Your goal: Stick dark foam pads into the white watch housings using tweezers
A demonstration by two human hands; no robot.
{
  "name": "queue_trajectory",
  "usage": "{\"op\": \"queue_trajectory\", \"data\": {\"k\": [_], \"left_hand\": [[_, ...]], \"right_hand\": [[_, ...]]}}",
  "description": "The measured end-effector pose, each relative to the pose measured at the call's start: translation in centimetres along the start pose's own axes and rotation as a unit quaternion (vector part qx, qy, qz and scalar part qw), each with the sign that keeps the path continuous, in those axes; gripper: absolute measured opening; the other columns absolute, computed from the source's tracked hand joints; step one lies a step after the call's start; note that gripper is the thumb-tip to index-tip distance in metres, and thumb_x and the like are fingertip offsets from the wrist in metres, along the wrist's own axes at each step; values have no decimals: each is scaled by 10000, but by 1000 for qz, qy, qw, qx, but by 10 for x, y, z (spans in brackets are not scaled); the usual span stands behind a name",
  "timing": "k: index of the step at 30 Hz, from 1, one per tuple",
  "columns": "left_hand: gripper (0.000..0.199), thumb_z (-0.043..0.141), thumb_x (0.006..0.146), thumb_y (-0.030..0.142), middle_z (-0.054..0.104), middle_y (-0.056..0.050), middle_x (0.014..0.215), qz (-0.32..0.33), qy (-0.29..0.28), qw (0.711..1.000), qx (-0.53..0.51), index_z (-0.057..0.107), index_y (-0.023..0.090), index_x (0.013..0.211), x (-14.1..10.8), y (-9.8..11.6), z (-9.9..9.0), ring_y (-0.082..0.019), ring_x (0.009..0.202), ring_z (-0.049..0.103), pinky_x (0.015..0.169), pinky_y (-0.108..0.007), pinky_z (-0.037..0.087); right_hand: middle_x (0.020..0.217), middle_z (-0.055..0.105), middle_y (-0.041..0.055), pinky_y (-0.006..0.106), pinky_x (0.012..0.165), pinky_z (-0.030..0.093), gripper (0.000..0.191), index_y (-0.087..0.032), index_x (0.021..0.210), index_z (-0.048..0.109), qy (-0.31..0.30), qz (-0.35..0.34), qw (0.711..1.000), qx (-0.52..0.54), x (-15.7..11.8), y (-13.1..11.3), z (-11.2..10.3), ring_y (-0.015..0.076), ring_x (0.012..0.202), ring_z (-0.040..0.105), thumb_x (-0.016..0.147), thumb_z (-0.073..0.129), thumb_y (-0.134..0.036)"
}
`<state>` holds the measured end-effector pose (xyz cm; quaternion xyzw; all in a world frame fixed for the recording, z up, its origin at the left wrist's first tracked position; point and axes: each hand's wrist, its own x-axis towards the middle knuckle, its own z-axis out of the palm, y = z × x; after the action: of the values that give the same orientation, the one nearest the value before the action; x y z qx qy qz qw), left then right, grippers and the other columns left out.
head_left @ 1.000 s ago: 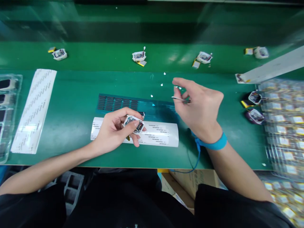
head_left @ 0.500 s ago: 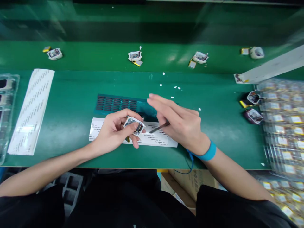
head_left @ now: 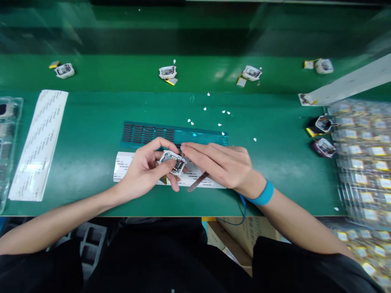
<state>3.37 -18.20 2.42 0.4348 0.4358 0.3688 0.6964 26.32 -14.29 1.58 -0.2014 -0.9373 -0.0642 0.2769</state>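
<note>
A white watch case (head_left: pixel 174 162) with its circuit board exposed is held between the thumb and fingers of my left hand (head_left: pixel 152 165). Below it, a bit of yellow battery (head_left: pixel 164 179) shows between the fingers. My right hand (head_left: pixel 222 167), with a blue band round the wrist, is closed on metal tweezers (head_left: pixel 198 181); one end sticks out below the palm toward the lower left. The right fingertips are at the upper right edge of the case; whether they touch it I cannot tell. Under both hands lies a printed white strip (head_left: pixel 122 165).
Behind the hands lies a teal sheet with dark strips (head_left: pixel 146 133). White bits (head_left: pixel 219 125) are scattered beyond it. Open cases with batteries (head_left: pixel 251 73) stand along the back. Clear trays (head_left: pixel 360 162) are stacked at right, another tray (head_left: pixel 10 142) at left, near a second white strip (head_left: pixel 39 146).
My right hand has come down and left, its fingertips now at the case. The tweezers have swung lower. White bits by the teal sheet are uncovered. My left hand keeps its hold.
</note>
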Motion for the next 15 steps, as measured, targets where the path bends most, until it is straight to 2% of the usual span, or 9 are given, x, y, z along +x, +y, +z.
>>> {"op": "queue_trajectory", "data": {"k": [3,8,12,15], "left_hand": [[260,746,925,321,700,37,669,17,17,1000,17,545,190,1026,0,-1,0,-184,517,750,518,-245,577],[253,738,918,303,706,34,709,46,49,996,50,535,206,1032,-1,-5,3,-181,544,760,491,-227,560],[214,704,923,245,722,13,807,81,75,987,114,547,217,1065,-5,-12,7,-172,637,781,582,-237,623],[214,691,913,203,726,9,817,137,100,966,194,556,213,1079,-9,-18,10,-146,675,759,629,-225,628]], "right_hand": [[1228,792,125,274,601,606,308,-118,1337,705,-8,-13,1000,11,0,0,-2,192,834,790,1062,570,-87],[1176,805,140,260,634,643,274,-78,1273,713,-11,-9,1000,15,0,-5,1,201,887,806,1073,525,-80],[1212,795,145,271,749,682,328,-93,1351,677,-19,15,999,35,-3,-14,9,216,956,812,1051,547,-71],[1240,781,164,275,768,690,356,-80,1370,666,-30,44,998,21,-5,-21,11,232,978,814,1038,539,-55]]}}
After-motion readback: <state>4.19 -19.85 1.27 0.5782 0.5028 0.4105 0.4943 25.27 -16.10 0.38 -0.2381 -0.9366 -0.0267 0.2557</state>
